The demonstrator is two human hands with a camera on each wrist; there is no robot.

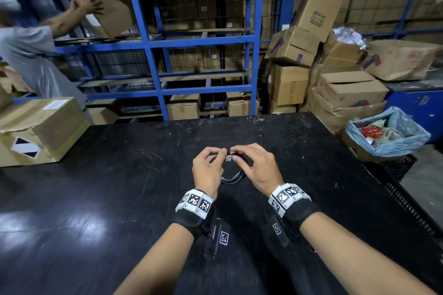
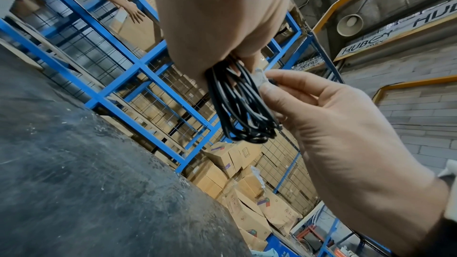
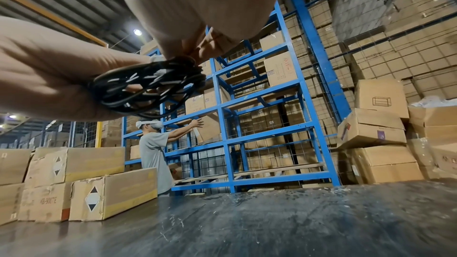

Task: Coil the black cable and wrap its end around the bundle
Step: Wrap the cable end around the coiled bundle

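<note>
1. Black cable [image 2: 243, 105], already looped into a bundle, hangs above the dark table [image 1: 119, 199] at frame centre in the head view.
2. Left hand [image 1: 207, 170] has its fingers curled round the top of the loops.
3. Right hand [image 1: 257, 167] pinches a pale tag or connector end [image 2: 261, 77] against them.
4. Risk, I'd judge: if the left grip eases while wrapping, the loose loops could spring apart and tangle.

We're looking at a black table [image 1: 124, 189], its top scuffed and flecked with pale marks. On its far left corner sit cardboard boxes [image 1: 40, 129], one showing a black-and-white diamond label [image 1: 25, 147], stacked side by side.
</note>
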